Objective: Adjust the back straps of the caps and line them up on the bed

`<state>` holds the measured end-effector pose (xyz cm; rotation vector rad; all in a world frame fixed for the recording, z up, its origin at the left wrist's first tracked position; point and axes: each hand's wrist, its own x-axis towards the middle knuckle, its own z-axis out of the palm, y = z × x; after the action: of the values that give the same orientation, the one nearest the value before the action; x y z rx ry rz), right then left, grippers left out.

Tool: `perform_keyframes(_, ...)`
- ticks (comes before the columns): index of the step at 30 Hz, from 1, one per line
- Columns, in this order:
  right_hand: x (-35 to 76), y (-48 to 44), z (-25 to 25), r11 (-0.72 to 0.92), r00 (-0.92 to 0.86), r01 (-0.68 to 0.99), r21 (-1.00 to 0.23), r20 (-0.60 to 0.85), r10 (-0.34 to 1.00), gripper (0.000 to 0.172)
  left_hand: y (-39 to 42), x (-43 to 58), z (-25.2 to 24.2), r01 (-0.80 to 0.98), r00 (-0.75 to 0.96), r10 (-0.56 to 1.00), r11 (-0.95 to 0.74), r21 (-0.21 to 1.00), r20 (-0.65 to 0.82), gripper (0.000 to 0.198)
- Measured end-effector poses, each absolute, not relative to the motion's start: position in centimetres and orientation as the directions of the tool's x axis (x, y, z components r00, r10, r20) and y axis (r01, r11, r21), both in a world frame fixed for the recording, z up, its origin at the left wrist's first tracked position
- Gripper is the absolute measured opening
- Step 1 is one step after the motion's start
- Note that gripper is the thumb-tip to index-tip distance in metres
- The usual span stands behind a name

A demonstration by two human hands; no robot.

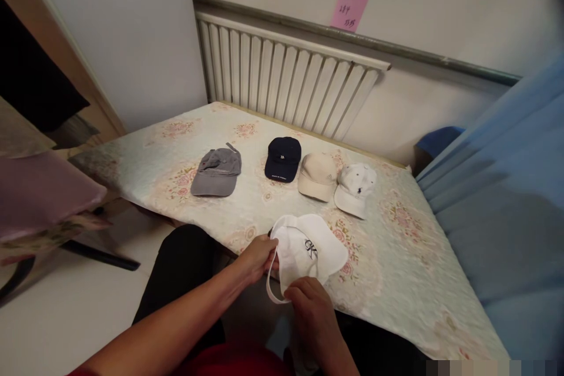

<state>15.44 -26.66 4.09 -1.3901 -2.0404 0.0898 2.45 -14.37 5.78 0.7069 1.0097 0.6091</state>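
A white baseball cap [329, 241] with dark "CK" lettering is held over the near edge of the bed, its brim toward the right. My left hand [259, 255] grips the cap's edge on the left, fingers closed. At the lower rim, close to the back strap, my right hand [308, 299] pinches the cap. Farther back on the floral cover lie a grey cap [218, 173], a navy cap [283, 158], a beige cap [317, 176] and another white cap [356, 188] with a small dark logo. The last three sit side by side.
The floral-covered bed [400, 258] extends before me to a white radiator [291, 76] on the wall. A blue curtain [506, 200] hangs at the right. To the left stands a chair [48, 194] with cloth on it. A pink note [350, 10] is stuck above the radiator.
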Motion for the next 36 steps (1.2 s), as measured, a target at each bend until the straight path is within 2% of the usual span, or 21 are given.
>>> perform_keyframes(4, 15.8, -27.0, 4.5, 0.428, -0.191, 0.772, -0.47, 0.47, 0.862, 0.022, -14.3, 1.6, 6.2, -0.12, 0.421, 0.77, 0.571, 0.812, -0.479, 0.016)
perform_keyframes(6, 16.2, -27.3, 4.8, 0.403, -0.171, 0.752, -0.521, 0.436, 0.884, 0.021, -14.1, 0.9, 6.4, -0.05, 0.435, 0.787, 0.507, 0.86, -0.439, 0.023)
perform_keyframes(9, 16.9, -27.6, 5.2, 0.357, -0.157, 0.723, -0.591, 0.363, 0.919, 0.018, -13.4, -0.1, 6.1, 0.11, 0.393, 0.839, 0.362, 0.926, -0.375, 0.039)
perform_keyframes(11, 17.3, -27.7, 5.4, 0.326, -0.148, 0.702, -0.633, 0.318, 0.936, 0.017, -12.9, -0.6, 5.6, 0.191, 0.34, 0.9, 0.22, 0.957, -0.274, 0.046)
perform_keyframes(14, 17.6, -27.7, 5.7, 0.254, -0.1, 0.67, -0.698, 0.254, 0.962, 0.013, -12.4, -1.2, 4.9, 0.259, 0.316, 0.939, 0.052, 0.964, -0.135, 0.048)
perform_keyframes(18, 17.6, -27.6, 6.3, 0.182, -0.046, 0.643, -0.744, 0.2, 0.979, 0.01, -12.4, -1.7, 4.4, 0.219, 0.319, 0.938, 0.068, 0.973, -0.137, 0.043)
perform_keyframes(20, 17.6, -27.6, 6.6, 0.168, -0.039, 0.645, -0.746, 0.187, 0.981, 0.01, -12.3, -1.8, 4.4, 0.199, 0.355, 0.927, 0.051, 0.979, -0.12, 0.043)
perform_keyframes(24, 17.5, -27.5, 7.3, 0.139, -0.025, 0.632, -0.762, 0.16, 0.987, 0.016, -11.7, -2.0, 5.0, 0.17, 0.565, 0.821, -0.016, 0.985, -0.084, 0.04)
perform_keyframes(28, 17.3, -27.6, 8.0, 0.081, 0.026, 0.574, -0.815, 0.117, 0.993, 0.019, -11.2, -2.0, 6.8, 0.239, 0.705, 0.707, -0.166, 0.957, -0.054, 0.034)
perform_keyframes(32, 17.3, -27.7, 8.5, 0.076, 0.034, 0.541, -0.838, 0.112, 0.993, 0.017, -10.8, -1.6, 7.6, 0.305, 0.791, 0.61, -0.453, 0.838, 0.042, 0.036)
perform_keyframes(34, 17.3, -27.8, 8.8, 0.089, 0.023, 0.54, -0.837, 0.12, 0.992, 0.017, -10.5, -1.3, 7.5, 0.311, 0.793, 0.599, -0.559, 0.769, 0.115, 0.034)
perform_keyframes(36, 17.4, -28.0, 8.9, 0.087, 0.033, 0.529, -0.844, 0.123, 0.992, 0.017, -10.3, -1.0, 7.5, 0.333, 0.759, 0.631, -0.588, 0.737, 0.16, 0.03)
